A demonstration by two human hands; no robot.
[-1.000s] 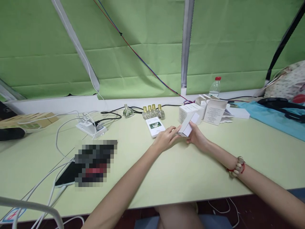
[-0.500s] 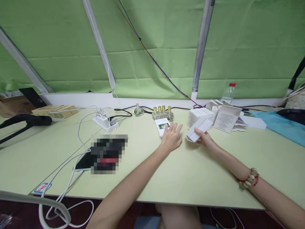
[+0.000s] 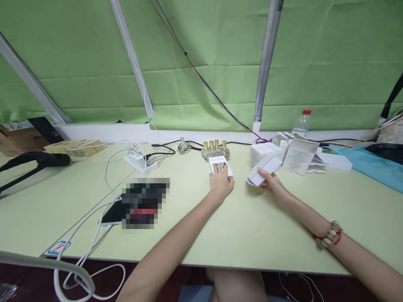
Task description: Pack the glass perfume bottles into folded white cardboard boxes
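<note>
My left hand [image 3: 221,183] covers the near end of a small white box [image 3: 215,160] with a printed picture, which lies on the table. Its fingers rest across the top, while the thumb and little finger are at the sides. Just behind the box stand several glass bottles with gold caps [image 3: 216,149]. To the right, my right hand [image 3: 271,183] is closed around a flattened white carton [image 3: 264,170], held tilted above the table between thumb and fingers. Beyond it are a white box with printing [image 3: 265,153] and an upright white carton with small text [image 3: 300,156].
A glass bottle without a gold cap [image 3: 183,146] stands left of the others. A power strip [image 3: 140,161], white cables and a dark, pixelated device [image 3: 145,203] occupy the left side. At right are a water bottle [image 3: 301,124] and blue cloth [image 3: 371,165].
My left hand has moved slightly left onto the white box, which has shifted a little to the right and turned. My right hand stays almost still with the carton.
</note>
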